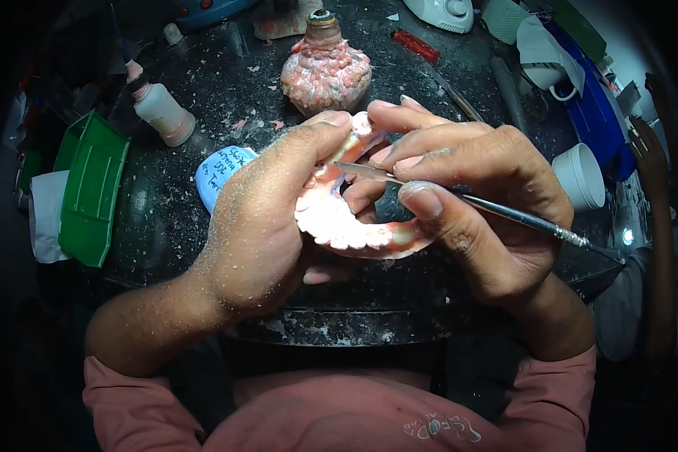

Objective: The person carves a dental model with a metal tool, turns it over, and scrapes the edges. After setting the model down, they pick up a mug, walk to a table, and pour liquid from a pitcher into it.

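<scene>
Above the front edge of the bench, my left hand (252, 207) grips a denture (330, 218) between thumb and fingers. The denture is a curved arch with a row of white teeth and pinkish base, its middle washed out by bright light. My right hand (497, 177) pinches a thin metal carving knife (516, 215) like a pen. The tool's flat blade lies over the inside of the arch, near its upper arm; whether it touches cannot be told. Some of my right fingers rest around the far end of the denture. Pale dust covers my left wrist.
Behind my hands stands a bottle-like burner crusted with pink wax (326, 75). A white squeeze bottle (166, 117), a green bin (90, 192) and a blue piece with handwriting (217, 177) lie left. White cups (580, 177) and a blue bin (591, 113) stand right, beside another person's arm (658, 203).
</scene>
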{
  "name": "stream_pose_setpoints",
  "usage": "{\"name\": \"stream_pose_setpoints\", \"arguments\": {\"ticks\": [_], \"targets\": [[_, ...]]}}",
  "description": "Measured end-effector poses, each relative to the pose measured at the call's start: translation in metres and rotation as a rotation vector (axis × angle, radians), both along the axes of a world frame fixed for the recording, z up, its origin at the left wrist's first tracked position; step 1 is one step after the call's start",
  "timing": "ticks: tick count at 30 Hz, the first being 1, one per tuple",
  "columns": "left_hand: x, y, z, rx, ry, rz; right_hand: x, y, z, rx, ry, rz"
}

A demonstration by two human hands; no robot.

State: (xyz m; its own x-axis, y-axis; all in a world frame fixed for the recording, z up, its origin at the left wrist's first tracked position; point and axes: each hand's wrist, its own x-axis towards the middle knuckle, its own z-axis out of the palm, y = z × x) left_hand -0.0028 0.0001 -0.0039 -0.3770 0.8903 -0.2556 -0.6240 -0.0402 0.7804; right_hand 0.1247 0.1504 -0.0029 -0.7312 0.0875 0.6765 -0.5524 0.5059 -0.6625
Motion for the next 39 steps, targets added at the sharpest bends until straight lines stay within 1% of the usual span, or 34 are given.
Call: {"name": "stream_pose_setpoints", "arguments": {"ticks": [2,3,5,8,12,15,17,21,23,24,26,27,29,30,32,36,38,39], "targets": [[-0.004,-0.002,-0.002,0.069,-0.023,-0.089,-0.001,-0.001,0.0,0.019,0.016,-0.018],[-0.003,-0.002,-0.002,0.068,-0.024,-0.089,0.0,-0.001,0.001,0.018,0.015,-0.019],[-0.001,0.0,-0.001,0.022,0.072,-0.07,0.001,0.0,0.002,0.034,-0.027,-0.024],[-0.003,-0.003,-0.003,0.03,0.013,-0.091,0.002,0.002,0.004,0.085,-0.028,-0.046],[-0.003,0.0,-0.007,0.08,0.022,-0.09,0.002,0.001,0.004,0.062,-0.018,-0.034],[0.0,0.001,-0.007,0.057,0.036,-0.027,0.003,0.003,0.005,0.101,-0.029,-0.043],[-0.003,0.0,-0.008,0.094,0.028,-0.072,0.003,0.004,0.005,0.105,-0.059,-0.033],[-0.006,-0.001,-0.009,0.074,0.007,-0.112,0.002,0.004,0.006,0.079,-0.067,-0.019],[-0.008,-0.001,-0.011,0.111,-0.05,-0.144,0.002,0.002,0.006,-0.002,-0.072,-0.001],[-0.01,-0.002,-0.012,0.11,-0.05,-0.145,0.001,0.003,0.005,-0.003,-0.071,-0.003],[-0.015,-0.003,-0.014,0.173,-0.123,-0.268,-0.002,0.006,0.002,-0.002,-0.03,0.047],[-0.012,-0.002,-0.013,0.173,-0.122,-0.269,-0.002,0.007,0.003,-0.001,-0.029,0.045],[-0.004,0.001,-0.009,0.037,0.086,-0.067,-0.003,0.009,0.003,0.119,-0.012,0.033],[-0.005,0.002,-0.009,0.037,0.086,-0.067,-0.003,0.009,0.004,0.119,-0.012,0.033],[-0.006,0.003,-0.009,0.083,0.007,-0.098,-0.003,0.009,0.006,0.145,-0.024,0.022],[-0.007,0.001,-0.002,0.021,0.039,-0.141,-0.004,0.008,0.002,0.118,0.054,0.015],[-0.011,-0.001,-0.001,-0.014,-0.087,-0.208,-0.005,0.008,0.0,0.113,0.046,0.001],[-0.009,-0.001,0.001,-0.013,-0.089,-0.204,-0.005,0.008,0.001,0.113,0.044,0.005]]}}
